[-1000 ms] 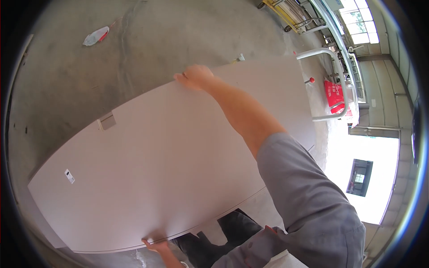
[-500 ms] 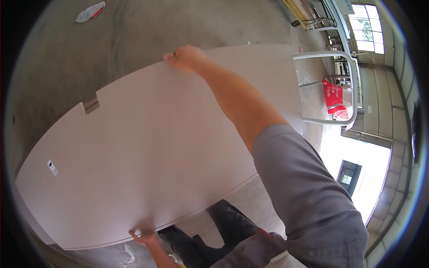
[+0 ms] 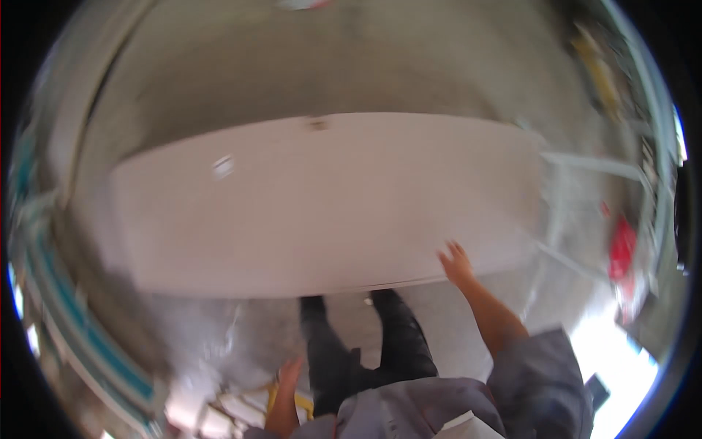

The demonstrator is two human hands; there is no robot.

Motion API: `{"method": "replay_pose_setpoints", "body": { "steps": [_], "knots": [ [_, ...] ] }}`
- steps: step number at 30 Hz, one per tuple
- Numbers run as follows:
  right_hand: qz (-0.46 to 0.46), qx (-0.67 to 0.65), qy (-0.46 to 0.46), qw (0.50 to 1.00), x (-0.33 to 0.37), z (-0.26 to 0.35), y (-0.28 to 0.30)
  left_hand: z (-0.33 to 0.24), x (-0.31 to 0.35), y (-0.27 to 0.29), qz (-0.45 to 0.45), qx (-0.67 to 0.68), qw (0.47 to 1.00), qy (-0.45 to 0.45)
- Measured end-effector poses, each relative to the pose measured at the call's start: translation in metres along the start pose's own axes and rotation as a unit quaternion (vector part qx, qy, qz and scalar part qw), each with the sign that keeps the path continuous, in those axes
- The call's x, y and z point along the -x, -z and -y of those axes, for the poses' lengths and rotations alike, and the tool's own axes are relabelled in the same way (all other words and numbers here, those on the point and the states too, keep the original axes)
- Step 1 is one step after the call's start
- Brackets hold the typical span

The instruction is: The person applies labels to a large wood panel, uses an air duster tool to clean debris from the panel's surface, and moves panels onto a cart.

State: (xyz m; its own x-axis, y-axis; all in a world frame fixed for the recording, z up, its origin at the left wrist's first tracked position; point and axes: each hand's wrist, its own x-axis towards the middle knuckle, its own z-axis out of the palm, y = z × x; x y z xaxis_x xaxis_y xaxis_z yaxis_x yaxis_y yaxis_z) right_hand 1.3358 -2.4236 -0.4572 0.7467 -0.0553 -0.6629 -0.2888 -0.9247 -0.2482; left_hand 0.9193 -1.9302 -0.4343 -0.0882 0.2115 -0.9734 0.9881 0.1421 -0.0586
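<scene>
Head camera: left unit of a side-by-side fisheye pair, worn on the person's head, facing down at the panel (image 3: 329,201).
Viewpoint: above the panel's near side, close enough that the panel spans the central field. Coverage: grey shirt (image 3: 409,404) and dark trousers (image 3: 401,329) on the near side, floor (image 3: 409,66) beyond the panel, tubular frame (image 3: 599,165) to its right. Straight edges bow toward the rim.

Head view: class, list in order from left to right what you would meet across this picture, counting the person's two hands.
Teal-and-white strip → white label → left hand → dark trousers → right hand → red item.
</scene>
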Motion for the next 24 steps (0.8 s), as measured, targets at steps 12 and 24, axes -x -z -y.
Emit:
{"method": "replay_pose_setpoints", "body": {
  "steps": [12,24],
  "knots": [
    [0.130,-0.128,0.155,0.971,0.097,-0.017,-0.075,0.046,0.146,-0.001,-0.092,-0.239,0.936,-0.242],
    [0.051,0.452,0.335,0.825,0.167,0.173,-0.079,0.201,0.036,0.134,-0.116,0.086,0.939,-0.312]
  ]
}}
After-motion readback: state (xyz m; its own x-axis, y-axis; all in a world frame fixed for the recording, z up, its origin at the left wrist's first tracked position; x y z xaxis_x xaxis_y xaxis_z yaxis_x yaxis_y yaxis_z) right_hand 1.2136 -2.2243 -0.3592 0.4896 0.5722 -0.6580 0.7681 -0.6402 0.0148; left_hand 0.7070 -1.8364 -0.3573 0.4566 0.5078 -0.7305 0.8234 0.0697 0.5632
